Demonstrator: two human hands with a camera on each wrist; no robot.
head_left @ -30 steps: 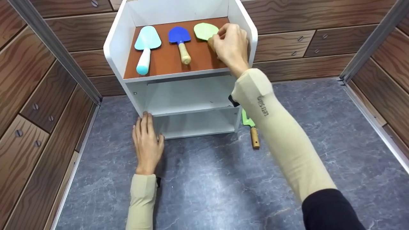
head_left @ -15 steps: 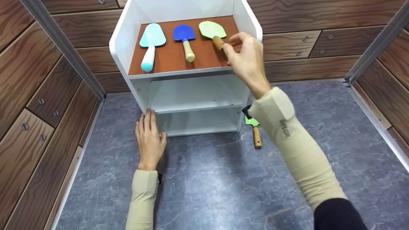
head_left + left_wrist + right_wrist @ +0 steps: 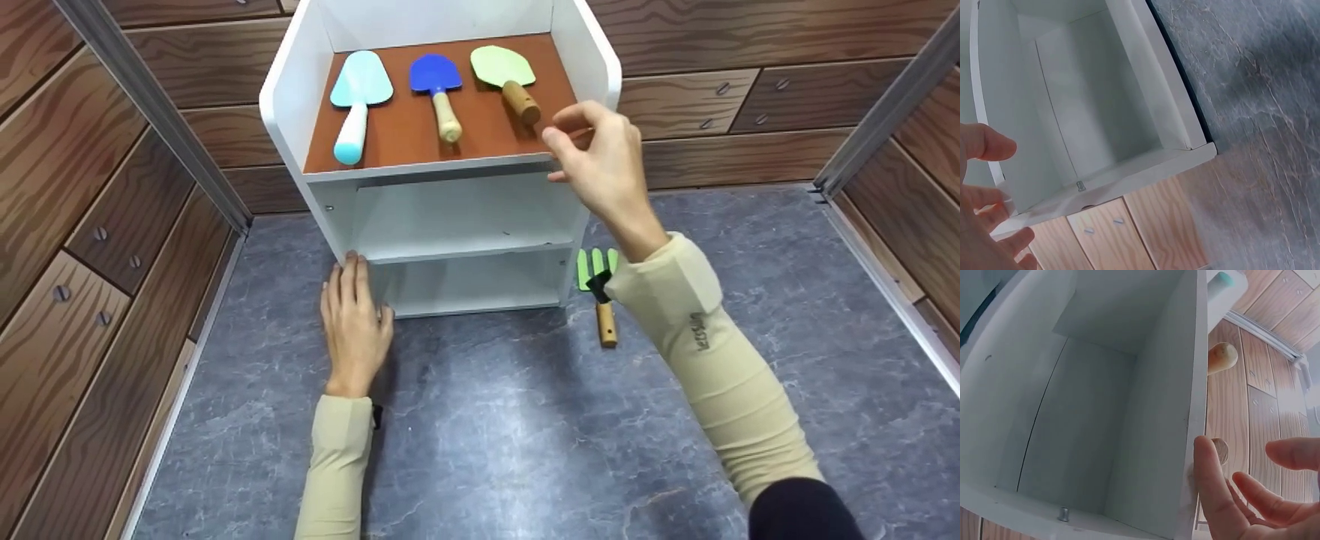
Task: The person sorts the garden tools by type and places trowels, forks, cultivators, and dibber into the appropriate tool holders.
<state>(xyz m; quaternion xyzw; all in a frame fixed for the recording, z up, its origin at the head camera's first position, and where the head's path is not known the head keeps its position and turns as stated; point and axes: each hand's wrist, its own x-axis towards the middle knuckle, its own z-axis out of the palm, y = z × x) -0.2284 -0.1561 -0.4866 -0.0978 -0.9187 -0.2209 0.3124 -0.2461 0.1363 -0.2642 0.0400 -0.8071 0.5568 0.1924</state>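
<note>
On the brown top of the white shelf unit [image 3: 457, 168] lie a light blue trowel [image 3: 361, 79], a blue trowel [image 3: 435, 73] and a light green trowel [image 3: 502, 66] with a brown wooden handle. My right hand [image 3: 609, 169] hovers just off the front right of the top, fingers loosely bent and holding nothing. It is nearest the green trowel's handle end [image 3: 1221, 451], apart from it in the head view. Low down, my left hand [image 3: 352, 326] touches the unit's left front edge, fingers extended; in the left wrist view its fingers lie by the side panel [image 3: 1005, 112].
A green hand fork [image 3: 606, 322] with a wooden handle lies on the grey floor [image 3: 480, 420], right of the unit, partly behind my right wrist. Two white compartments open toward me below the top. Wood-patterned walls [image 3: 720, 37] stand around.
My right hand has let go of the green trowel's handle and drawn back to the right and toward me. More of the fork shows. The left hand keeps its place at the unit's edge.
</note>
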